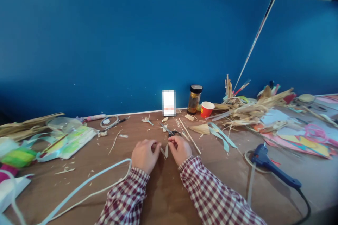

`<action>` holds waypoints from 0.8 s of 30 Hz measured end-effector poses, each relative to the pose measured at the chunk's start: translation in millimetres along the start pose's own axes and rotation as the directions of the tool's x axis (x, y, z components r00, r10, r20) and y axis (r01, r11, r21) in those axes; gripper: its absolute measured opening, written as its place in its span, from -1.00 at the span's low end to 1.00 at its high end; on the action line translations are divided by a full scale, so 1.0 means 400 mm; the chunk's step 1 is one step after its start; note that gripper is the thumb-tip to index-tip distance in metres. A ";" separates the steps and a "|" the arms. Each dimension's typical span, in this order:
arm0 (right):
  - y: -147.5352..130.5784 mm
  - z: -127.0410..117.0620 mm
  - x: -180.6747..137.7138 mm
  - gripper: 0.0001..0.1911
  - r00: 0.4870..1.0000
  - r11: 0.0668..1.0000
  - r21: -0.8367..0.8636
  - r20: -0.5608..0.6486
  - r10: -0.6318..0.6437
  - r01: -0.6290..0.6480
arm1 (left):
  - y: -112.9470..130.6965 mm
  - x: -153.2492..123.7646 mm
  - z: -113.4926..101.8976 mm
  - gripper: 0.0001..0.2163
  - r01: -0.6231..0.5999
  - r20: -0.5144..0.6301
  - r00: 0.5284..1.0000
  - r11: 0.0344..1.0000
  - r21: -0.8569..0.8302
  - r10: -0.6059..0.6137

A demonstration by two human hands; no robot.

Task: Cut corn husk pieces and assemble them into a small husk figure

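Observation:
Both of my hands rest on the brown table, close together, in checked red-and-white sleeves. My left hand [144,154] and my right hand [180,149] are closed in pinches on a small pale piece of dried husk [165,151] that lies between them. Black-handled scissors [171,133] lie just beyond my right hand. A thin wooden stick [190,136] runs diagonally to the right of my right hand.
A blue glue gun [266,162] with its cord lies at the right. A jar [194,99] and a red paper cup [206,109] stand by the blue wall. Dried husks [250,109] and coloured papers [303,140] pile at the right, packets [66,140] at the left. A pale blue strip [87,184] loops near my left arm.

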State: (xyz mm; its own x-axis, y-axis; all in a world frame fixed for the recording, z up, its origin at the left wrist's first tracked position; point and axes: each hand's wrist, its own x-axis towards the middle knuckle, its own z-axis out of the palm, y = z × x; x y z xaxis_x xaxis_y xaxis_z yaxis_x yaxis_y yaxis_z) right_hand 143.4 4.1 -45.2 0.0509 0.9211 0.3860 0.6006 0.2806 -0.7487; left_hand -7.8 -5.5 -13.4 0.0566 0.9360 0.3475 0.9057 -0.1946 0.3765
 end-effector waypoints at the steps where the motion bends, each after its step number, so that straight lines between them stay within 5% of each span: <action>1: 0.001 0.000 -0.002 -0.81 1.000 0.999 -0.046 0.016 -0.012 0.013 | 0.001 -0.001 0.001 -0.70 -0.005 0.028 1.000 1.000 0.024 0.004; 8: 0.002 -0.001 0.000 -0.80 0.996 0.997 -0.073 0.094 -0.013 0.020 | -0.003 0.004 0.032 -0.84 0.103 0.151 0.986 0.980 -0.172 -0.078; 14: -0.005 -0.004 0.006 -0.74 0.996 0.962 0.266 0.070 0.047 -0.064 | -0.011 0.015 0.026 -0.73 0.257 0.141 0.966 0.727 -0.637 -0.218; 24: -0.016 -0.006 -0.001 -0.84 0.980 0.974 0.225 0.199 -0.011 -0.035 | -0.014 0.015 0.036 -0.72 0.232 0.091 0.965 0.642 -0.730 -0.245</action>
State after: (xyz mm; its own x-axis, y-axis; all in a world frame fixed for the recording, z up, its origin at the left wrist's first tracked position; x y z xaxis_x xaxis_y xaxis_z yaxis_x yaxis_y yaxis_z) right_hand 141.5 1.3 -39.3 -0.1153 0.9532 0.2796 0.4035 0.3021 -0.8637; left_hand -6.2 5.5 -25.9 -0.1293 0.9778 0.1651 0.2882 -0.1223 0.9497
